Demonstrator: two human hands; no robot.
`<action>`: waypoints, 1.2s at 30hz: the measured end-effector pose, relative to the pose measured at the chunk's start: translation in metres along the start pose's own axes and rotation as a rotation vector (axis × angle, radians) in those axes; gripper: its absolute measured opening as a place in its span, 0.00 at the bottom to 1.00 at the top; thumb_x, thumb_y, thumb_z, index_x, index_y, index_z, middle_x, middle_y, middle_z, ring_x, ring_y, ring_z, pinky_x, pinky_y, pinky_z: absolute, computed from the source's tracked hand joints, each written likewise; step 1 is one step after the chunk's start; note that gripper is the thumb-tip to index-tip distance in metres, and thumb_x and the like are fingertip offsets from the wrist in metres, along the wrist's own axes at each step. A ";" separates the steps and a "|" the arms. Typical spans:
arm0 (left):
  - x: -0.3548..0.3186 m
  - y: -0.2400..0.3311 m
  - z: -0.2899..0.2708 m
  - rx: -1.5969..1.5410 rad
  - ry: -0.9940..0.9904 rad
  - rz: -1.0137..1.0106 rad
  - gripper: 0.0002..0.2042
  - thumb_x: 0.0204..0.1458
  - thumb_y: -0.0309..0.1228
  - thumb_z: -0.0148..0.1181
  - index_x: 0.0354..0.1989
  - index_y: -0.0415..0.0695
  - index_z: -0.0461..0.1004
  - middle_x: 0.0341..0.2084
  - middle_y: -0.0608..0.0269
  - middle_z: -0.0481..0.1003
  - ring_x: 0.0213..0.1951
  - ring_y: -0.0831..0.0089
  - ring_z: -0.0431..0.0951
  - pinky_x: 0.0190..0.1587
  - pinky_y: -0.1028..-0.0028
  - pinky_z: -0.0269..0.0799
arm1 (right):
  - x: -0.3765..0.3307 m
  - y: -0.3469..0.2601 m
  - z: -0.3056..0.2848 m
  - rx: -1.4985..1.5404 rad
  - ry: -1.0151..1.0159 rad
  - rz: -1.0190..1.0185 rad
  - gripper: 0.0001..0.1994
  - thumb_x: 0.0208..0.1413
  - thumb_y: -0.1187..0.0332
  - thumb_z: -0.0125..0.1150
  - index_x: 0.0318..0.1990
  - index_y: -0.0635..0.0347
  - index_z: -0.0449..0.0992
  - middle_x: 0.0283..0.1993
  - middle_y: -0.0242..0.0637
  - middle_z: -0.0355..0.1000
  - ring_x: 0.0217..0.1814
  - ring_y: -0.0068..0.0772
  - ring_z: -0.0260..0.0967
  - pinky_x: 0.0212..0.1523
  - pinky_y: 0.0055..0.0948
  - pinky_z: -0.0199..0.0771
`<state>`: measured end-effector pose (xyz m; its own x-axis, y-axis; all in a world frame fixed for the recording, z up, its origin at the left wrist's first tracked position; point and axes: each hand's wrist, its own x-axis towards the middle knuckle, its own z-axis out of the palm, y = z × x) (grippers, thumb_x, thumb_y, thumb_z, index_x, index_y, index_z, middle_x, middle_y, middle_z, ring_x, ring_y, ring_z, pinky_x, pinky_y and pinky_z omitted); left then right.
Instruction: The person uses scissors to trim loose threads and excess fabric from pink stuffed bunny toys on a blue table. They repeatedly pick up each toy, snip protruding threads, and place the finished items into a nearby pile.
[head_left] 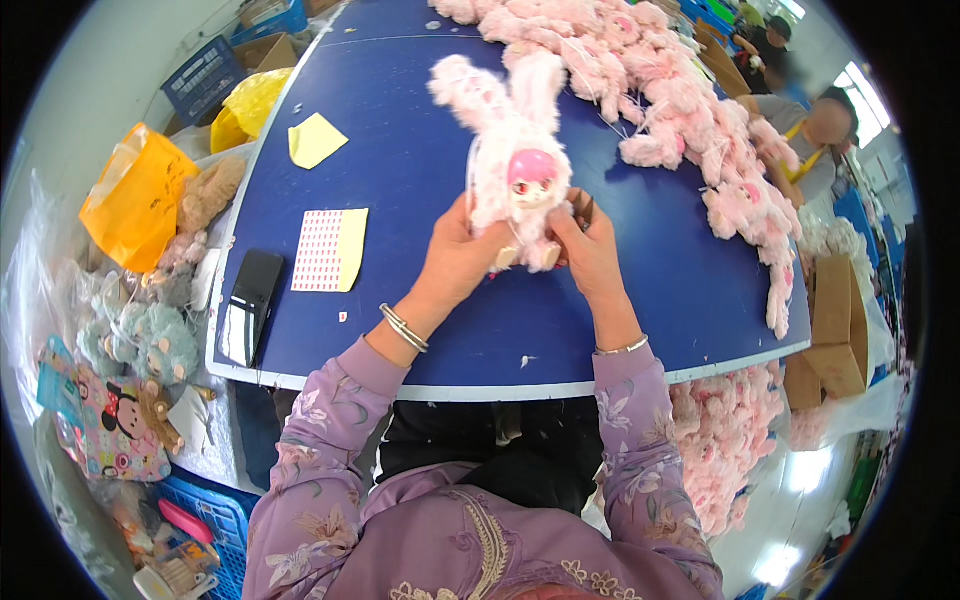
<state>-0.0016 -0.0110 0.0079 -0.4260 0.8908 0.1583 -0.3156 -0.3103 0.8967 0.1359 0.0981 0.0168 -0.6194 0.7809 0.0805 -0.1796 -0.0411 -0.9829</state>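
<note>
A pale pink plush bunny doll (491, 180) with long fluffy ears and a pink-haired doll face is held upright above the blue table (400, 330). My left hand (462, 252) grips its lower left side, thumb across the front near a foot. On the other side, my right hand (592, 245) holds the doll low down, its thumb by the other foot; some of the fingers are hidden behind the plush. To the left on the table lies a sheet of small red stickers (322, 250) with a bare yellow strip along its right edge.
Many pink plush dolls (680, 110) are heaped along the table's far right. A black phone (250, 305) and a yellow paper (316, 140) lie at left. Beyond the left edge stands an orange bag (140, 200). A person (815, 130) sits across the right side, near a cardboard box (835, 325).
</note>
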 end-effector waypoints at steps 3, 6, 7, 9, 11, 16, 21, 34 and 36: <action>-0.001 0.002 -0.003 0.133 -0.009 -0.026 0.18 0.54 0.25 0.57 0.54 0.37 0.68 0.41 0.64 0.75 0.38 0.81 0.76 0.39 0.79 0.73 | -0.001 0.005 -0.002 0.015 -0.031 0.012 0.08 0.59 0.66 0.58 0.39 0.61 0.70 0.26 0.27 0.68 0.20 0.12 0.60 0.16 0.14 0.56; -0.003 0.002 -0.004 0.227 0.003 0.040 0.18 0.56 0.26 0.55 0.54 0.36 0.67 0.41 0.63 0.75 0.37 0.80 0.76 0.38 0.79 0.75 | 0.001 0.010 -0.002 0.048 -0.071 0.049 0.09 0.60 0.64 0.58 0.39 0.61 0.70 0.27 0.28 0.68 0.19 0.13 0.60 0.15 0.15 0.57; -0.003 0.002 -0.005 0.198 0.003 0.051 0.18 0.56 0.26 0.53 0.55 0.36 0.66 0.42 0.62 0.75 0.37 0.79 0.76 0.37 0.78 0.75 | 0.001 0.010 -0.003 0.064 -0.079 0.064 0.09 0.60 0.64 0.58 0.39 0.61 0.70 0.27 0.28 0.68 0.19 0.13 0.60 0.15 0.15 0.57; -0.003 0.002 -0.005 0.140 0.000 0.074 0.18 0.57 0.27 0.51 0.56 0.36 0.65 0.42 0.59 0.74 0.37 0.77 0.77 0.36 0.77 0.77 | 0.000 0.009 -0.002 0.073 -0.073 0.076 0.09 0.60 0.64 0.58 0.39 0.61 0.70 0.27 0.28 0.68 0.20 0.13 0.61 0.15 0.15 0.57; -0.002 0.004 -0.003 -0.040 0.028 0.051 0.18 0.58 0.28 0.49 0.56 0.36 0.64 0.43 0.57 0.74 0.38 0.75 0.77 0.34 0.75 0.79 | -0.001 0.007 0.000 0.074 -0.053 0.075 0.09 0.60 0.66 0.58 0.40 0.62 0.70 0.27 0.28 0.68 0.20 0.13 0.61 0.16 0.15 0.58; 0.003 0.004 0.002 -0.025 0.149 0.040 0.14 0.60 0.29 0.49 0.52 0.36 0.65 0.41 0.55 0.74 0.39 0.73 0.78 0.33 0.74 0.79 | -0.003 0.005 0.006 0.117 0.034 0.033 0.11 0.56 0.70 0.63 0.43 0.63 0.70 0.29 0.30 0.69 0.22 0.14 0.63 0.17 0.16 0.60; 0.006 0.004 -0.010 -0.040 0.129 -0.058 0.15 0.58 0.30 0.56 0.50 0.35 0.67 0.37 0.61 0.75 0.35 0.79 0.76 0.34 0.79 0.75 | -0.003 0.002 0.005 0.075 -0.048 -0.001 0.15 0.52 0.72 0.65 0.45 0.65 0.70 0.34 0.31 0.70 0.27 0.14 0.66 0.22 0.15 0.64; 0.009 0.015 -0.011 0.136 0.155 0.017 0.06 0.54 0.28 0.61 0.35 0.39 0.74 0.26 0.72 0.74 0.27 0.88 0.70 0.28 0.84 0.65 | -0.002 0.004 0.002 0.007 0.034 -0.057 0.03 0.56 0.78 0.57 0.34 0.62 0.69 0.30 0.29 0.70 0.26 0.13 0.63 0.21 0.17 0.63; 0.009 0.015 -0.015 0.142 0.149 0.034 0.06 0.54 0.28 0.61 0.36 0.39 0.74 0.26 0.72 0.74 0.27 0.88 0.70 0.28 0.84 0.66 | -0.002 0.007 0.005 -0.027 0.029 -0.058 0.03 0.56 0.77 0.57 0.33 0.60 0.69 0.28 0.27 0.68 0.22 0.11 0.60 0.19 0.15 0.59</action>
<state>-0.0232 -0.0125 0.0166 -0.5580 0.8187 0.1358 -0.1807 -0.2796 0.9430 0.1324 0.0936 0.0110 -0.5863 0.7991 0.1326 -0.1934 0.0209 -0.9809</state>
